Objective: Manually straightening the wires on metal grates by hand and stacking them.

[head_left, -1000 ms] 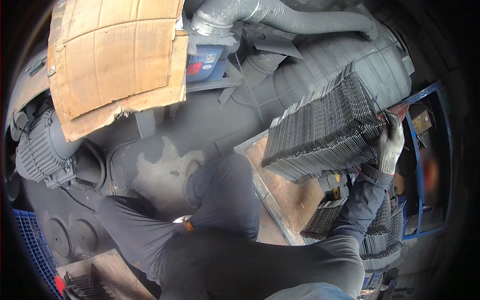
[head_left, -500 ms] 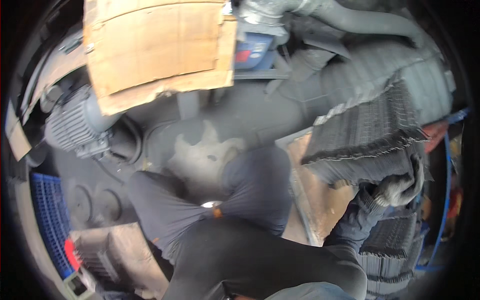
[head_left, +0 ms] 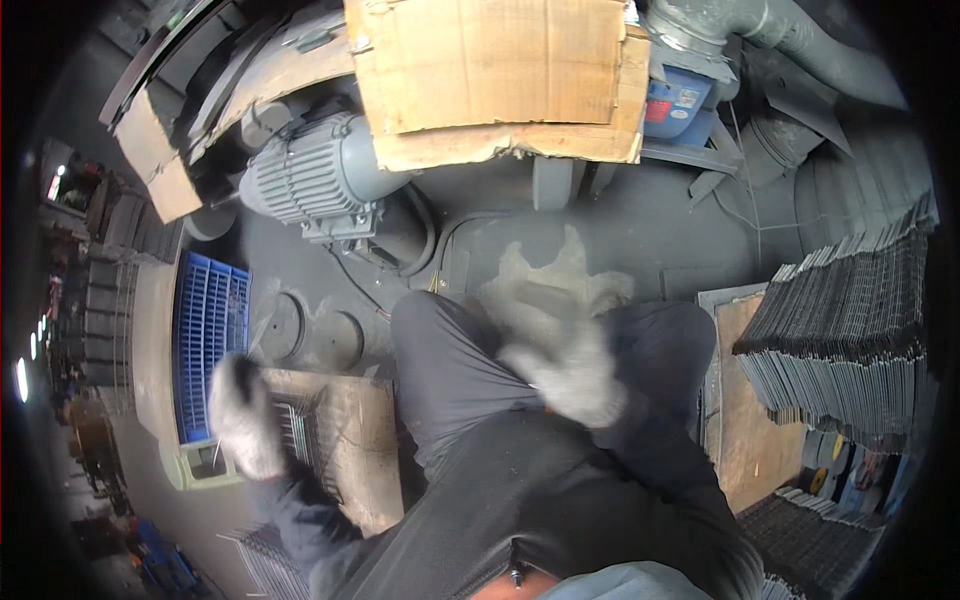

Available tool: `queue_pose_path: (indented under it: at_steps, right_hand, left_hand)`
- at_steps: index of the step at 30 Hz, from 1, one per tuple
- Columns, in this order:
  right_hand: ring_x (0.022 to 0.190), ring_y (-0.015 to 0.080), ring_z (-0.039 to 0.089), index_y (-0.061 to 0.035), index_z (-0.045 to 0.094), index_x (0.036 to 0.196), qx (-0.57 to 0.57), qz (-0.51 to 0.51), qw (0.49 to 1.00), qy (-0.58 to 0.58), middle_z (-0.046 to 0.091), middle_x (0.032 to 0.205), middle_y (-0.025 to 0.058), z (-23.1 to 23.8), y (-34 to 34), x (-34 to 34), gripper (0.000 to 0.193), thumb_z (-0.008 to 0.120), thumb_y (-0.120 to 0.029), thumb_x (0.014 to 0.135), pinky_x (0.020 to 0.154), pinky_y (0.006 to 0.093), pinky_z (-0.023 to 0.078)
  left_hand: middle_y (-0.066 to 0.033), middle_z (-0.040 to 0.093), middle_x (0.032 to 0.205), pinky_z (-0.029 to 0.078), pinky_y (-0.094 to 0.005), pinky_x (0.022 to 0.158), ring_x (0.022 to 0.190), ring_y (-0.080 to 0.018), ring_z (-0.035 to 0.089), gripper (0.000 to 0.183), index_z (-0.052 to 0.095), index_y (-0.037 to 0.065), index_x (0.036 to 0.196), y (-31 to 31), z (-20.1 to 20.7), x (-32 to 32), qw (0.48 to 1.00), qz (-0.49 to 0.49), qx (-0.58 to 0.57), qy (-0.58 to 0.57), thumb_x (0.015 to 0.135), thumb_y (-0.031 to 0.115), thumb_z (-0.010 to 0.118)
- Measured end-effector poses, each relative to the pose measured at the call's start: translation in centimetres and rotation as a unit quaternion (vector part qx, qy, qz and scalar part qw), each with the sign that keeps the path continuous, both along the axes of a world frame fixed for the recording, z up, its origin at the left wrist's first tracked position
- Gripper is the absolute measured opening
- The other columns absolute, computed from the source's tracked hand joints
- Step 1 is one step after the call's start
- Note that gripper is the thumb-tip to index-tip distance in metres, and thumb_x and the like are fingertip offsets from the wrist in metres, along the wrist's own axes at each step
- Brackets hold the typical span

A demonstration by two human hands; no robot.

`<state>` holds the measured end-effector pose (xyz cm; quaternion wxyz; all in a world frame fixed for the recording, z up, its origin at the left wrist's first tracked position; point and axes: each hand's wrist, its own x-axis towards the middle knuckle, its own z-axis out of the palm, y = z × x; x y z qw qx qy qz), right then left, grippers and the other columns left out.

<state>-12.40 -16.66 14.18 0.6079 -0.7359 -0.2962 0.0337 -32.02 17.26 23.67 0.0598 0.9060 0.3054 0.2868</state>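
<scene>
My right hand [head_left: 575, 385], in a pale work glove, is over my lap, smeared by motion. Just beyond its fingers is a dark blurred shape [head_left: 550, 300]; I cannot tell whether the hand holds it. On the left, my left hand [head_left: 245, 425], gloved and dark at the fingertips, hovers beside a blue plastic crate [head_left: 212, 335]; its fingers are blurred. A brown board [head_left: 355, 440] with several thin metal pieces [head_left: 297, 440] lies close to that hand. Tall stacks of thin dark plates [head_left: 840, 330] stand at the right on a wooden board [head_left: 745, 420].
Ahead of me, a cardboard sheet [head_left: 500, 70] covers part of the machine. A grey ribbed motor [head_left: 305, 180] sits to its left, with a cable [head_left: 355, 280] below. More plates [head_left: 820, 535] are at the lower right. A thick grey duct [head_left: 800, 45] runs at the far right.
My right hand has left the plate stack and moved left over my lap. My left hand has come into view beside the blue crate. The whole view has shifted toward the left.
</scene>
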Motion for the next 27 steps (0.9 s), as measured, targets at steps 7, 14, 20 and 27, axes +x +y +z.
queue_pose_path:
  at_steps: [7, 14, 20, 27]
  right_hand:
    - [0.086, 0.0181, 0.070, 0.0024, 0.065, 0.124, 0.061, -0.001, 0.981, 0.186, 0.072, 0.104, 0.0129, 0.4, 5.3, 2.9, 0.025, 0.068, -0.009, 0.102, 0.074, 0.0336, 0.057]
    - [0.075, 0.0116, 0.066, -0.0004, 0.069, 0.120, 0.118, -0.181, 0.907, 0.361, 0.070, 0.095, 0.0044, -7.3, -5.0, 10.2, 0.020, 0.063, -0.016, 0.110, 0.063, 0.0300, 0.053]
    - [0.098, 0.0155, 0.070, -0.0012, 0.068, 0.134, 0.047, -0.149, 0.922, 0.353, 0.074, 0.114, 0.0081, -7.7, -11.7, 13.6, 0.032, 0.065, -0.022, 0.109, 0.081, 0.0323, 0.057]
    - [0.082, 0.0132, 0.067, -0.0018, 0.072, 0.119, 0.024, -0.156, 0.906, 0.392, 0.073, 0.093, 0.0030, -9.8, -4.5, 15.7, 0.021, 0.070, -0.017, 0.104, 0.071, 0.0323, 0.054]
  left_hand:
    - [-0.0155, 0.072, 0.118, 0.050, -0.0445, 0.098, 0.112, -0.0361, 0.068, 0.033, 0.076, 0.010, 0.116, -11.6, -1.4, 13.7, 0.966, -0.253, 0.041, -0.030, 0.085, 0.010, 0.086]
    - [-0.0111, 0.076, 0.113, 0.058, -0.0316, 0.091, 0.102, -0.0175, 0.072, 0.045, 0.060, 0.000, 0.138, -12.8, -12.4, 21.5, 0.695, -0.224, -0.683, 0.010, 0.101, 0.017, 0.078]
    - [-0.0070, 0.070, 0.089, 0.056, -0.0280, 0.058, 0.067, -0.0135, 0.067, 0.029, 0.059, 0.001, 0.114, -18.0, -17.9, 28.6, 0.661, -0.224, -0.715, 0.038, 0.099, 0.017, 0.078]
    - [-0.0051, 0.070, 0.085, 0.054, -0.0282, 0.053, 0.068, -0.0124, 0.067, 0.034, 0.064, -0.001, 0.116, -13.0, -19.0, 26.4, 0.703, -0.138, -0.697, -0.009, 0.102, 0.027, 0.077]
